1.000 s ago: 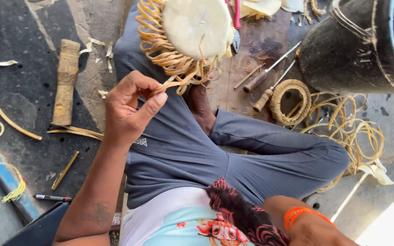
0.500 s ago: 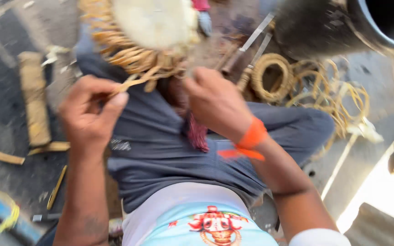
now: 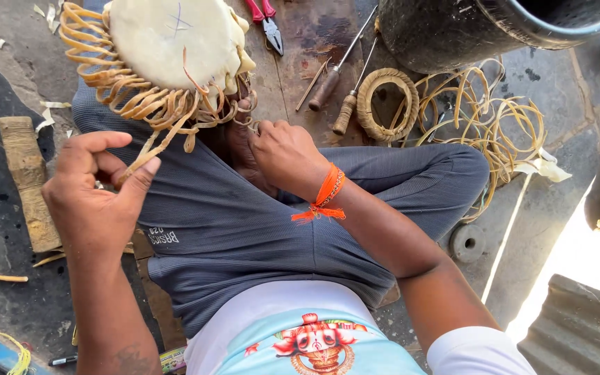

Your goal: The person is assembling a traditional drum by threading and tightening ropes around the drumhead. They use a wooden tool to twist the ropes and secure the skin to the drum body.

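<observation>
The big dark drum (image 3: pixel 494 31) sits top right, can't see inside it. The round hide disc (image 3: pixel 168 42) rests on the knee; the left hand (image 3: pixel 98 201) pinches its loose strap (image 3: pixel 151 156), and the right hand (image 3: pixel 286 149) is curled on the lacing (image 3: pixel 234 114). The stone floor (image 3: pixel 564 187) has cane coils (image 3: pixel 487 125), awls (image 3: pixel 335 76) and red pliers (image 3: pixel 267 17).

drum head (image 3: pixel 168 42) on lap | pliers (image 3: pixel 267 19) right of it | coiled ring (image 3: pixel 387 104) beside awls (image 3: pixel 338 69)

Sharp daylight, blown-out glare lower right
</observation>
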